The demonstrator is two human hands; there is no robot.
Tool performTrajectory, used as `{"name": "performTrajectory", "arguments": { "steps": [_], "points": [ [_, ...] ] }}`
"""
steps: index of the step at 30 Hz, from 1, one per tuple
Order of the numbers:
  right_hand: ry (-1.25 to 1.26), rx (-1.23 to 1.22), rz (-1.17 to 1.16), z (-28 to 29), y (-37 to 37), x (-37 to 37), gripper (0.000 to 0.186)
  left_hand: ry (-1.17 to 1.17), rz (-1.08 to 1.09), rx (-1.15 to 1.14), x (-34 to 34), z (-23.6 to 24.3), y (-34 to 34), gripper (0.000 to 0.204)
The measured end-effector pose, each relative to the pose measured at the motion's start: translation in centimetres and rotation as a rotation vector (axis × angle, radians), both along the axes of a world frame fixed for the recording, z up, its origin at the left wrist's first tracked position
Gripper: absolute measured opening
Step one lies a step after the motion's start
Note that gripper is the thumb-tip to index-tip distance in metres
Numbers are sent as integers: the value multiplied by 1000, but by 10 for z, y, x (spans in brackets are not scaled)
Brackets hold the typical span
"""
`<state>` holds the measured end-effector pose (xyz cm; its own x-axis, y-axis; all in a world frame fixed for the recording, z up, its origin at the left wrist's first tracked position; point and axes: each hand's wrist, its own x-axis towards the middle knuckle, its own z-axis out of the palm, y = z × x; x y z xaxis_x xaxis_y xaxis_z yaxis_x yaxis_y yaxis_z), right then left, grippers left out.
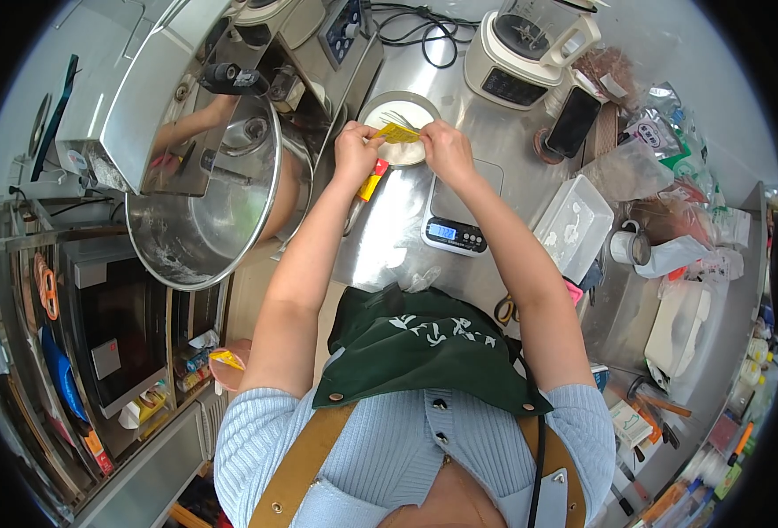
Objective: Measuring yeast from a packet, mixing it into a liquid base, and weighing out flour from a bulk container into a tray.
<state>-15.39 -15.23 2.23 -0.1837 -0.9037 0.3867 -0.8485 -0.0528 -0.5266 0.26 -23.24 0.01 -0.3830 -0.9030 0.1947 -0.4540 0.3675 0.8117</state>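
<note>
Over a round metal bowl (434,109) of white powder (407,154), a small yellow packet (400,134) is stretched between my two hands. My left hand (356,156) pinches its left end, and my right hand (448,151) pinches the right end. The packet hides part of the powder; whether it is torn cannot be made out. A whisk's wires seem to show behind it in the bowl. Beside my left wrist lies a red and yellow packet (372,180). Below my right hand sits a kitchen scale (453,236) with a lit display.
A stand mixer (134,106) with a large steel bowl (204,238) stands at left. Far right are a blender (512,66), an upright phone (574,121) and bags. Nearer right sit a white tray (574,224), a metal cup (628,245) and scissors (505,308).
</note>
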Motion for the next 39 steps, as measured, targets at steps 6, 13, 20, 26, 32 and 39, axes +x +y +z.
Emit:
{"name": "performTrajectory", "arguments": {
  "steps": [6,13,20,26,32,39],
  "points": [
    [-50,-9,-7,1,1,-1,4,31,16,-15,1,0,0,16],
    [-58,-10,-3,0,1,-3,3,-13,15,26,1,1,-2,12],
    [-42,-6,55,-1,-2,-2,5,-9,-9,-28,-7,6,0,11],
    [-79,-18,30,0,-2,-2,6,-18,65,-28,-2,-1,-5,11],
    [-123,16,21,4,-2,-2,5,-16,57,-42,0,-1,-4,10],
    [-29,19,49,1,-5,-2,4,28,37,-6,-1,1,-4,9]
  ]
}}
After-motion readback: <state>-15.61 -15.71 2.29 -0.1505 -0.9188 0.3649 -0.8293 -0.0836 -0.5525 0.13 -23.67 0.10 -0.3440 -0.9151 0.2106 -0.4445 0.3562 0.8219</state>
